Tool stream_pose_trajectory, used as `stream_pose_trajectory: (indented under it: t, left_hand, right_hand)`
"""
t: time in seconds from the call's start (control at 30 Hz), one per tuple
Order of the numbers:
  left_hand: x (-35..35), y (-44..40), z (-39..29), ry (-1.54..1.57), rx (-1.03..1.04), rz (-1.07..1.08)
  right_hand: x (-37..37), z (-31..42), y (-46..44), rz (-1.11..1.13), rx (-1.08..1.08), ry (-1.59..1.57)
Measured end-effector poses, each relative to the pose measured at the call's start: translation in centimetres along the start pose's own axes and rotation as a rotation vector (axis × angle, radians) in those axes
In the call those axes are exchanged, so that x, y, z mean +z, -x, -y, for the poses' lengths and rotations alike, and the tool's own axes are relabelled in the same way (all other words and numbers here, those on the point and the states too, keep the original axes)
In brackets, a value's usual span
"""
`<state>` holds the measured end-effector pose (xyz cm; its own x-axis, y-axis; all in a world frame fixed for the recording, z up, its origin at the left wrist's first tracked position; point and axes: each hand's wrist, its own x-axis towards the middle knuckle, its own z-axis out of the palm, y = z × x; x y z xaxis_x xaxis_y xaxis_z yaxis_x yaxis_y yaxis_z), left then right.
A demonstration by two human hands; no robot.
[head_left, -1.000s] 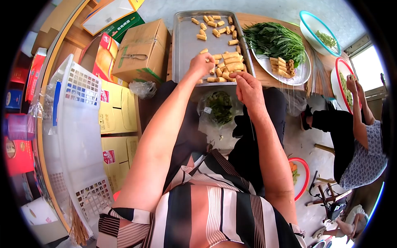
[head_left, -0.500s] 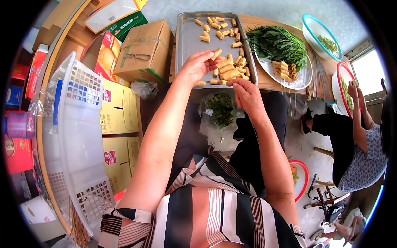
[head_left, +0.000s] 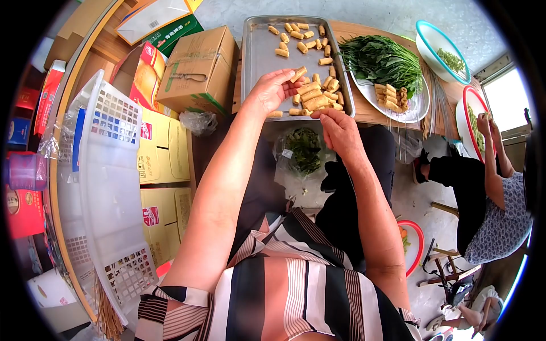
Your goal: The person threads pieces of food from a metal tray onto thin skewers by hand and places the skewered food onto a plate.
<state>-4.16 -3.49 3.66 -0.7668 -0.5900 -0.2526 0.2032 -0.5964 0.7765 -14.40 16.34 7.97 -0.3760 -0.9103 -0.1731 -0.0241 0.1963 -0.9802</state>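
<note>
My left hand (head_left: 270,91) is over the near part of a metal tray (head_left: 250,59), its thumb and fingers closed on a short tan bean-curd roll (head_left: 298,74). Close beside those fingers, larger tan rolls (head_left: 314,98) lie side by side, though I cannot tell whether they are joined. My right hand (head_left: 339,129) is at the tray's near rim, with thumb and forefinger pinched together. Whatever is in that pinch is too small or hidden to make out. Loose rolls (head_left: 297,35) are scattered along the tray's far and right parts.
Right of the tray, a white plate (head_left: 420,108) bears leafy greens (head_left: 381,59) and skewered rolls (head_left: 391,98). Thin skewers (head_left: 437,102) lie beside it. A cardboard box (head_left: 199,68) stands left. Another person (head_left: 500,193) works at a red-rimmed basin (head_left: 469,122) on the right.
Almost nothing differs. Both hands keep nearly the same place and grip, with only a very slight shift of the right hand and the view.
</note>
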Motion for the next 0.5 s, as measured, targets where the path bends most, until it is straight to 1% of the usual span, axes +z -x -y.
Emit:
stream_pose_trajectory:
  t: [0.2, 0.27, 0.5]
  left_hand:
    - [-0.10, -0.01, -0.08, -0.021, 0.010, 0.002]
    - [-0.10, 0.01, -0.11, -0.046, 0.013, -0.026]
    - [-0.34, -0.10, -0.26, -0.099, 0.010, -0.022]
  right_hand:
    - [0.05, 0.01, 0.05, 0.001, 0.019, -0.014]
    - [0.04, -0.16, 0.00, -0.002, 0.009, 0.014]
    - [0.11, -0.34, 0.04, -0.027, -0.002, 0.078]
